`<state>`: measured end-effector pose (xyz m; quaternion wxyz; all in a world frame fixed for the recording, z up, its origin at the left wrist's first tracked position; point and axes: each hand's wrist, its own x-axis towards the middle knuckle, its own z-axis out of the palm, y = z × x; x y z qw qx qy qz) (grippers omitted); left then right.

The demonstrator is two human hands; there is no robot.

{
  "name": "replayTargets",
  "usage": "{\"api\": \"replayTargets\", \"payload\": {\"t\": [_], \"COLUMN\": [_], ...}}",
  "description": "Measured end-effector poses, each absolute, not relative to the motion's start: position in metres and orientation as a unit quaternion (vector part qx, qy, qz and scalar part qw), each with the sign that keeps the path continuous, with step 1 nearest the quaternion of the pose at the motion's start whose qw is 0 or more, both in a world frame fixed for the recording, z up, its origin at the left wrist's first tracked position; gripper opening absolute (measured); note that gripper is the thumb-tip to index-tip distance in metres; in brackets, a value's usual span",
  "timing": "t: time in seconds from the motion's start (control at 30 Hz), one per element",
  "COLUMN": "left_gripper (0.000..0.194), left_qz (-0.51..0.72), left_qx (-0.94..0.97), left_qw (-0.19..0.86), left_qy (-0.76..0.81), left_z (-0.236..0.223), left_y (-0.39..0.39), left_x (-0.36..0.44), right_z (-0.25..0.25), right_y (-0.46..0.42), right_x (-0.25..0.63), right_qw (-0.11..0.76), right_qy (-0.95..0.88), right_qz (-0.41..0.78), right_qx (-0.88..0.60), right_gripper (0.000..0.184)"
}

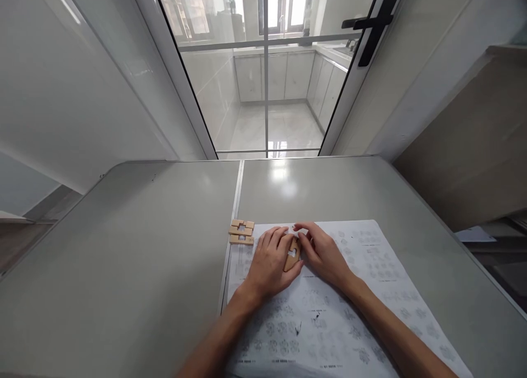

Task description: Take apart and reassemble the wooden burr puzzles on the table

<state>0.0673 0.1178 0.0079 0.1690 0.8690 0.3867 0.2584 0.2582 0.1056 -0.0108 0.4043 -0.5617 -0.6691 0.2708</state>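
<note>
Grey, metal-edged table (pixel 123 257) bearing a large white printed paper sheet (pixel 325 337); notched light-brown wooden blocks (pixel 241 232) at its far-left corner.

Left fingers (pixel 268 238) partly hide the wooden piece (pixel 290 264); print (pixel 283 345) on the sheet (pixel 337 295) is blurred.

Left of the left hand (pixel 267 260), the grey-green, metal-edged bench (pixel 123 268) offers wide passage; only light-wood notched blocks (pixel 241 232) obstruct, just beside the fingers. That hand and the right hand (pixel 325 252) hem in the flat tan wooden piece (pixel 291 261). Beyond, the way runs open to the white-framed glass door (pixel 349 92).
</note>
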Motion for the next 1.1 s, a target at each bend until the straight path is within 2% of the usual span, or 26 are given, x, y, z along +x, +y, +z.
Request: {"api": "replayTargets", "payload": {"t": [0.23, 0.4, 0.6, 0.73, 0.83, 0.9, 1.1], "left_gripper": [0.049, 0.060, 0.072, 0.067, 0.074, 0.078, 0.051], "left_qz": [0.199, 0.159, 0.078, 0.073, 0.078, 0.092, 0.183], "left_qx": [0.904, 0.924, 0.939, 0.936, 0.935, 0.944, 0.926], "left_qw": [0.162, 0.172, 0.115, 0.088, 0.051, 0.062, 0.169], "left_qy": [0.342, 0.301, 0.314, 0.333, 0.343, 0.311, 0.284], "left_z": [0.020, 0.039, 0.043, 0.043, 0.047, 0.048, 0.032], "left_y": [0.117, 0.110, 0.096, 0.085, 0.071, 0.062, 0.061], "left_x": [0.050, 0.028, 0.018, 0.020, 0.031, 0.043, 0.084], "right_z": [-0.010, -0.008, -0.011, -0.009, -0.009, -0.009, -0.009], "right_y": [0.106, 0.105, 0.104, 0.103, 0.102, 0.102, 0.104], "right_x": [0.257, 0.256, 0.257, 0.257, 0.257, 0.256, 0.256], "right_qw": [0.410, 0.401, 0.401, 0.391, 0.390, 0.392, 0.390], "right_qy": [-0.663, -0.665, -0.664, -0.666, -0.665, -0.665, -0.670], "right_qz": [0.268, 0.268, 0.265, 0.267, 0.270, 0.269, 0.259], "right_qx": [-0.566, -0.570, -0.573, -0.577, -0.577, -0.575, -0.576], "right_gripper": [0.024, 0.025, 0.026, 0.027, 0.027, 0.027, 0.028]}}
